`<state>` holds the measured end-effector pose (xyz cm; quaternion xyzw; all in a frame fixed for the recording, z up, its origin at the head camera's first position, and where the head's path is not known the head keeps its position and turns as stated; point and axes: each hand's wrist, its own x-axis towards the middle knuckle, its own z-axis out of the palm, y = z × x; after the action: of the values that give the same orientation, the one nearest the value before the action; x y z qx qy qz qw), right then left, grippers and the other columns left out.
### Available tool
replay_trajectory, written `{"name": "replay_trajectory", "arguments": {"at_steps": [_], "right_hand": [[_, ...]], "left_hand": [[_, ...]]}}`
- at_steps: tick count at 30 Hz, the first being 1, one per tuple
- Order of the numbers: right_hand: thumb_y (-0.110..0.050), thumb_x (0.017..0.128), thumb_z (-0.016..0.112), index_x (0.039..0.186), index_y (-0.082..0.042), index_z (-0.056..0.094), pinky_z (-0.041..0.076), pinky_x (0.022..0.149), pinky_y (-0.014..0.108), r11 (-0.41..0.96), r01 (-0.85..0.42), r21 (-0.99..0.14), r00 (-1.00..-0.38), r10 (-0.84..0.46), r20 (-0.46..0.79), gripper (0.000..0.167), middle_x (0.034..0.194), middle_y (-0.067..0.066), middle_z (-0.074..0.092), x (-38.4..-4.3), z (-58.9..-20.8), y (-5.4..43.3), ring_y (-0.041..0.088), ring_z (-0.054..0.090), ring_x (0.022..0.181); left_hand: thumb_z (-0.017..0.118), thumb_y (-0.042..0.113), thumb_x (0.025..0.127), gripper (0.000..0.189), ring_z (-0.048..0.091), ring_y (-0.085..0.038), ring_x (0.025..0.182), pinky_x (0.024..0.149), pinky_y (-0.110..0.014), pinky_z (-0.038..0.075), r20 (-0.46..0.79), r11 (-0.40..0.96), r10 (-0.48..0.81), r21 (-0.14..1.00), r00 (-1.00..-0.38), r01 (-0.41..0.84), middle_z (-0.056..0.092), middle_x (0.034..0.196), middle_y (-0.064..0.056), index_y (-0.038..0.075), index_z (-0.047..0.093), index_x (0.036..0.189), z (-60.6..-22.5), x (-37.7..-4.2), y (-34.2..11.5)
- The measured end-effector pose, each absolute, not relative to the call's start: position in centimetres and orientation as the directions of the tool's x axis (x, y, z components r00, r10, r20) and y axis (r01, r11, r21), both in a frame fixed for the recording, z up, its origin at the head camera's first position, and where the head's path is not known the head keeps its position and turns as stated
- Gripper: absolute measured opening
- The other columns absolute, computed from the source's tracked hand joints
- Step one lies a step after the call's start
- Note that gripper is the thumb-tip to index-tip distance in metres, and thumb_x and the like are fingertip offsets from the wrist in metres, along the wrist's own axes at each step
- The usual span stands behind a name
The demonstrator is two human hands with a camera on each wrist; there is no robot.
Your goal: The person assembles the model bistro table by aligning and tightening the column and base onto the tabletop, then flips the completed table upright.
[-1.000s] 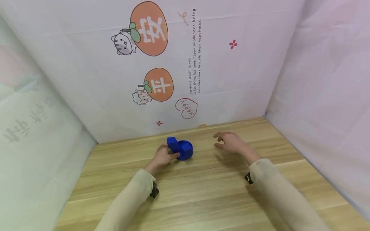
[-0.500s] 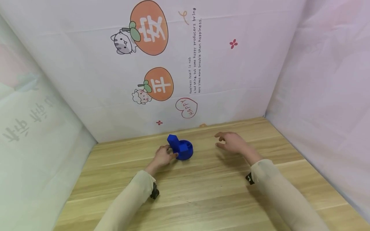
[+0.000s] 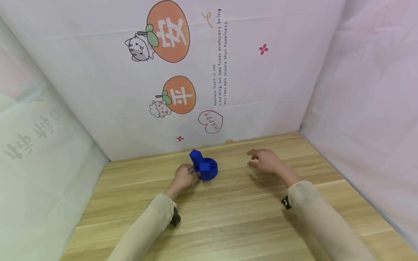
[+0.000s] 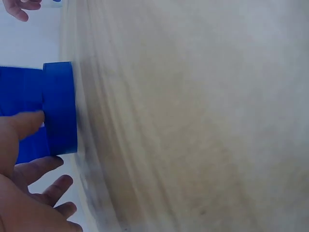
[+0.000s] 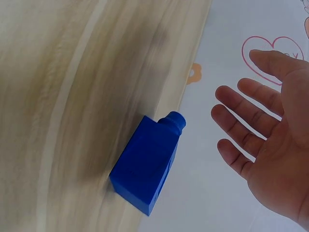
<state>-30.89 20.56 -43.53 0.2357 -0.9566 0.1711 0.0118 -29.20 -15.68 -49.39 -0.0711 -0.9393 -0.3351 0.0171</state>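
My left hand (image 3: pixel 184 177) is pinching the blue piece (image 3: pixel 212 175) on the surface (image 3: pixel 228 217) — its low block (image 3: pixel 204 167) swinging leftward, the left apparently turning it alone — while my right hand (image 3: pixel 268 162), fingers apart, is easing away.

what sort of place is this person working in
Probably a small screened-off booth, perhaps for recording: pale printed sheets stand behind and on both sides of a wood-grain tabletop, and small black devices sit at both wrists.
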Motion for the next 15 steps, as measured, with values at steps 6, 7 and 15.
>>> {"name": "replay_trajectory", "arguments": {"at_steps": [6,7,15], "right_hand": [[-0.030,0.096,0.065,0.133,-0.003,0.060,0.053,0.091,0.053,0.831,-0.466,-0.304,-0.884,-0.451,0.124,0.046,0.111,0.018,0.073,-30.7,-43.8,21.5,0.034,0.070,0.098],[-0.030,0.096,0.065,0.133,-0.004,0.060,0.053,0.091,0.053,0.834,-0.463,-0.300,-0.886,-0.445,0.128,0.046,0.111,0.018,0.073,-30.6,-43.8,21.7,0.034,0.070,0.099],[-0.027,0.096,0.066,0.133,-0.003,0.060,0.052,0.094,0.054,0.844,-0.427,-0.324,-0.904,-0.412,0.117,0.044,0.111,0.017,0.073,-30.4,-43.7,22.7,0.036,0.068,0.104]], "left_hand": [[0.066,0.020,0.094,0.047,0.049,-0.040,0.133,0.114,-0.053,0.037,0.107,0.756,0.117,0.635,-0.987,0.159,0.057,0.139,-0.024,-0.002,0.060,0.135,-49.5,-29.2,-15.8],[0.067,0.021,0.094,0.048,0.049,-0.039,0.134,0.114,-0.053,0.038,0.098,0.749,0.108,0.646,-0.989,0.146,0.056,0.140,-0.023,0.000,0.059,0.136,-49.5,-29.1,-15.8],[0.066,0.020,0.096,0.044,0.058,-0.037,0.124,0.106,-0.052,0.046,0.155,0.769,0.127,0.609,-0.980,0.196,0.059,0.135,-0.023,0.005,0.061,0.137,-49.7,-29.1,-16.0]]}}
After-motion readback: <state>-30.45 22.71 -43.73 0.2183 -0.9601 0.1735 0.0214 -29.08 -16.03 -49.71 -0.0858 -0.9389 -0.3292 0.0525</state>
